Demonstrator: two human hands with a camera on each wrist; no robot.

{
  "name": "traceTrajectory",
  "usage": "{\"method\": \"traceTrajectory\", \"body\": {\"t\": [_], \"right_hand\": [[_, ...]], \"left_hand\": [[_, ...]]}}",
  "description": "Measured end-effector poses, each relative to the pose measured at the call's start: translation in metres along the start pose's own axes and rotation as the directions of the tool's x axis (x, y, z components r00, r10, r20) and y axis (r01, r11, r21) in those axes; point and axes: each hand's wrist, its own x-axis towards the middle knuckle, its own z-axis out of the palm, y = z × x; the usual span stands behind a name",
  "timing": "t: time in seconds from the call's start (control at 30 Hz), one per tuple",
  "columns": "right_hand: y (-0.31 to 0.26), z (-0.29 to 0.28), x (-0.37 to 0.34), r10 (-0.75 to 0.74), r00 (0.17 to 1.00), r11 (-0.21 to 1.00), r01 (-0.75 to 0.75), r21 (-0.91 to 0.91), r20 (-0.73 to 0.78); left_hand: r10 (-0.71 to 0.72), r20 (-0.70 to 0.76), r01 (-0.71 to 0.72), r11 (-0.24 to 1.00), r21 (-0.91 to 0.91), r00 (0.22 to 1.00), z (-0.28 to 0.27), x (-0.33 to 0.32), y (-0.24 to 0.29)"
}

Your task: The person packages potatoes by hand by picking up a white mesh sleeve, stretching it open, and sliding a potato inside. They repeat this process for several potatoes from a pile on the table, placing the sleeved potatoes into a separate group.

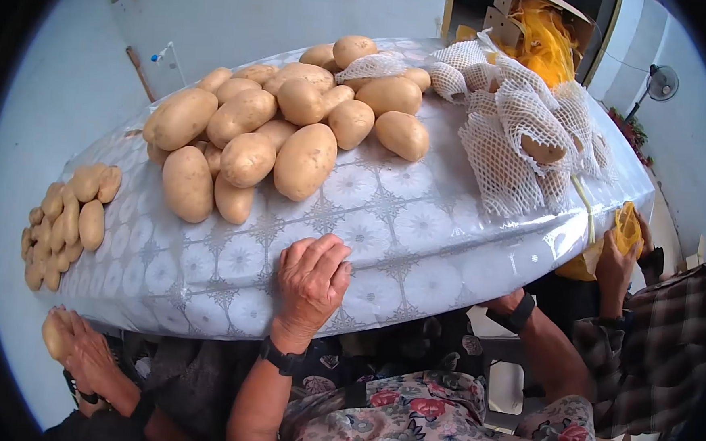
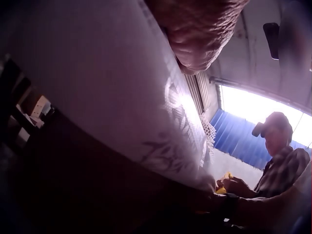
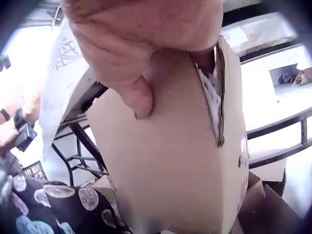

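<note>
My left hand [image 1: 313, 279] rests on the patterned tablecloth [image 1: 417, 224] near the table's front edge, its fingers loosely bent and holding nothing. In front of it lies a big pile of potatoes [image 1: 305, 162]. The right hand [image 1: 507, 300] is mostly hidden under the table's edge in the head view. In the right wrist view it grips the upper edge of a cardboard box [image 3: 170, 161], with the thumb [image 3: 140, 100] on the outer face and the fingers over the edge. Something white shows through the box's open corner slit.
Potatoes in white foam nets [image 1: 506, 161] lie at the back right. A smaller potato pile [image 1: 66, 219] sits at the left end. One person beside me holds a potato [image 1: 56, 336]; another holds a yellow mesh bag [image 1: 627, 229]. Behind stands a box of yellow mesh [image 1: 542, 38].
</note>
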Motion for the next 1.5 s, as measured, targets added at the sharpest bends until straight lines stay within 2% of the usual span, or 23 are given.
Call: {"method": "traceTrajectory", "body": {"t": [0.07,0.13,0.23,0.33,0.47,0.53,0.6,0.63,0.73,0.77,0.87,0.9,1.0,1.03,1.13,1.17,1.2,1.27,1.37,1.47,1.5], "right_hand": [[-0.030,-0.014,-0.011,-0.088,0.993,0.995,0.084,0.049,0.076],[-0.058,-0.017,-0.023,-0.248,0.963,0.968,0.242,0.066,0.105],[-0.087,-0.004,-0.038,-0.544,0.838,0.839,0.544,0.015,0.038],[-0.100,-0.023,-0.051,-0.503,0.859,0.864,0.502,0.034,0.100],[-0.093,-0.034,-0.048,-0.548,0.836,0.836,0.548,0.027,-0.011],[-0.078,-0.024,-0.042,-0.520,0.854,0.846,0.516,0.132,-0.009],[-0.089,-0.026,-0.041,-0.468,0.883,0.872,0.454,0.181,0.039],[-0.096,-0.027,-0.039,-0.442,0.896,0.881,0.427,0.202,0.036],[-0.097,-0.005,-0.034,-0.462,0.873,0.874,0.478,0.085,-0.159],[-0.097,0.003,-0.031,-0.457,0.874,0.871,0.477,0.117,-0.164],[-0.102,0.032,-0.014,-0.395,0.863,0.912,0.410,-0.017,-0.315],[-0.107,0.034,-0.006,-0.359,0.884,0.931,0.360,-0.052,-0.298],[-0.098,0.070,0.025,-0.402,0.851,0.915,0.391,-0.102,-0.340],[-0.097,0.081,0.033,-0.386,0.845,0.922,0.367,-0.124,-0.370],[-0.095,0.097,0.024,-0.400,0.877,0.914,0.402,-0.049,-0.265],[-0.097,0.100,0.019,-0.364,0.909,0.930,0.368,-0.023,-0.204],[-0.097,0.110,0.016,-0.406,0.891,0.914,0.402,-0.063,-0.202],[-0.094,0.124,0.002,-0.418,0.904,0.908,0.419,-0.005,-0.085],[-0.082,0.122,-0.024,-0.309,0.951,0.946,0.308,0.104,-0.004],[-0.060,0.133,-0.042,-0.295,0.946,0.955,0.286,0.081,0.134],[-0.063,0.132,-0.044,-0.310,0.943,0.949,0.300,0.093,0.122]], "left_hand": [[-0.016,0.032,0.016,1.000,-0.019,0.999,-0.003,0.001,0.000],[-0.030,0.067,0.033,0.999,-0.042,0.997,-0.006,0.003,0.001],[-0.048,0.099,0.055,0.996,-0.073,0.994,-0.008,0.005,0.001],[-0.041,0.160,0.062,0.990,-0.128,0.986,-0.017,0.005,0.001],[-0.021,0.217,0.076,0.965,-0.249,0.976,-0.040,0.005,0.010],[-0.040,0.329,0.165,0.918,-0.361,0.944,-0.060,-0.002,0.027],[-0.040,0.454,0.285,0.826,-0.486,0.890,-0.074,-0.012,0.048],[0.026,0.533,0.277,0.833,-0.479,0.846,-0.079,-0.019,0.057],[0.127,0.499,0.097,0.911,-0.400,0.857,-0.070,-0.037,0.063],[0.092,0.519,0.104,0.937,-0.335,0.850,-0.070,-0.036,0.065],[0.059,0.572,-0.003,0.995,-0.098,0.818,-0.050,-0.049,0.059],[0.039,0.585,-0.046,0.999,-0.004,0.810,-0.040,-0.059,0.054],[-0.015,0.508,-0.065,0.988,0.140,0.861,-0.013,-0.071,0.035],[-0.044,0.497,-0.019,0.992,0.121,0.866,-0.007,-0.073,0.032],[-0.087,0.464,0.051,0.995,0.089,0.881,0.001,-0.078,0.031],[-0.086,0.467,0.056,0.995,0.078,0.880,0.002,-0.078,0.029],[-0.085,0.470,0.059,0.996,0.070,0.879,0.003,-0.078,0.027],[-0.075,0.482,0.050,0.997,0.065,0.873,0.001,-0.076,0.025],[-0.058,0.505,0.047,0.998,0.035,0.861,-0.002,-0.071,0.022],[-0.028,0.475,0.035,0.999,-0.006,0.879,-0.001,-0.068,0.021],[-0.025,0.472,0.040,0.999,-0.023,0.881,-0.001,-0.068,0.021]]}}
